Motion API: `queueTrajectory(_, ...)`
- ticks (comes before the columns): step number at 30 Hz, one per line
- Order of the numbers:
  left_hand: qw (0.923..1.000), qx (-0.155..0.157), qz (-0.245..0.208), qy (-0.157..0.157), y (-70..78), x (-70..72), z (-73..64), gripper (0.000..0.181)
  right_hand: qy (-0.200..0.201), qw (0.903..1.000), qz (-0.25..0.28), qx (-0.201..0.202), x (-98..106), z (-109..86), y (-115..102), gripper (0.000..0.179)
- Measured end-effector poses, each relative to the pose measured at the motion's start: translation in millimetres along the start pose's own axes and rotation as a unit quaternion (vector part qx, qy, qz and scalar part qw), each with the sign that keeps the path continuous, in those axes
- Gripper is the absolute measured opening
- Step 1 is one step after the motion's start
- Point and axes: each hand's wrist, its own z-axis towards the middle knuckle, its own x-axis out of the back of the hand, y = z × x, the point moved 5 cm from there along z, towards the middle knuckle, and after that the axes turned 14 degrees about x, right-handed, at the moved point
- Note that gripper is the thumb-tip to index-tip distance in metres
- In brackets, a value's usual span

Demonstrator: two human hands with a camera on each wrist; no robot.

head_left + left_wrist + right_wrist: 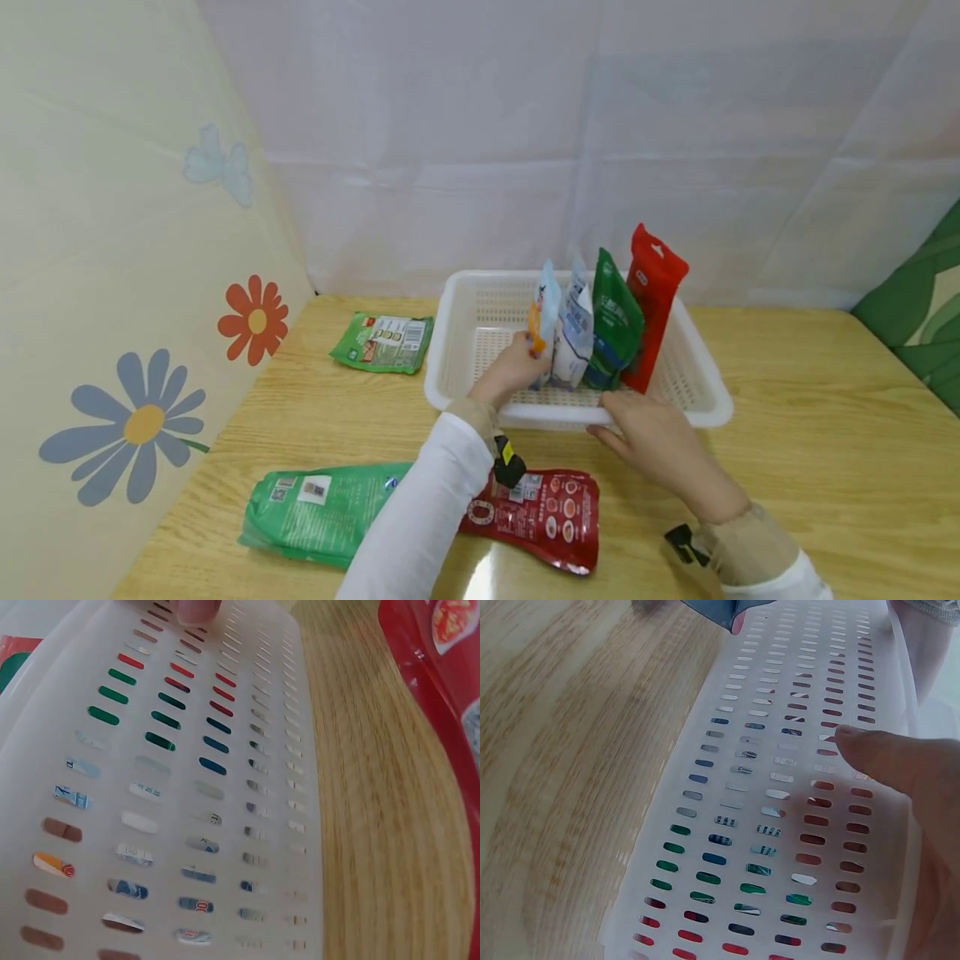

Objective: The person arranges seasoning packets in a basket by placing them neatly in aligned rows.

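A white plastic basket (pixel 457 367) with slotted walls stands on the table. Inside it, several packets stand upright in a row: a light blue and orange packet (pixel 550 304), a white and blue packet (pixel 575 329), a green packet (pixel 617 321) and a red packet (pixel 654 292). My left hand (pixel 513 367) reaches over the front rim and holds the light blue packet low on its left side; some fingers are hidden. My right hand (pixel 660 433) grips the basket's front rim, its thumb (pixel 874 754) against the outer wall.
Left of the basket lies a flat green packet (pixel 384 343). Nearer me are a large green bag (pixel 322 508), partly behind my left sleeve, and a dark red pouch (pixel 551 521). A white cloth (pixel 487 150) hangs behind the table, and a flowered panel (pixel 142 250) stands left.
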Motion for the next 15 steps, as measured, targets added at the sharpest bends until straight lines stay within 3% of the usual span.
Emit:
queueTrajectory(3,0.9983,-0.019,0.048,0.026,3.4,0.2,-0.5,0.056,0.000,1.0000,0.000,0.001,1.0,-0.1,0.8,0.020)
queueTrajectory(8,0.9872,-0.035,0.139,0.070,6.7,-0.2,-2.5,0.049,-0.003,1.0000,0.004,-0.002,1.2,-0.3,1.6,0.019)
queueTrajectory(15,0.9849,-0.031,0.152,0.076,5.0,-0.4,-4.2,0.050,-0.009,1.0000,0.001,-0.005,0.4,0.0,1.0,0.021)
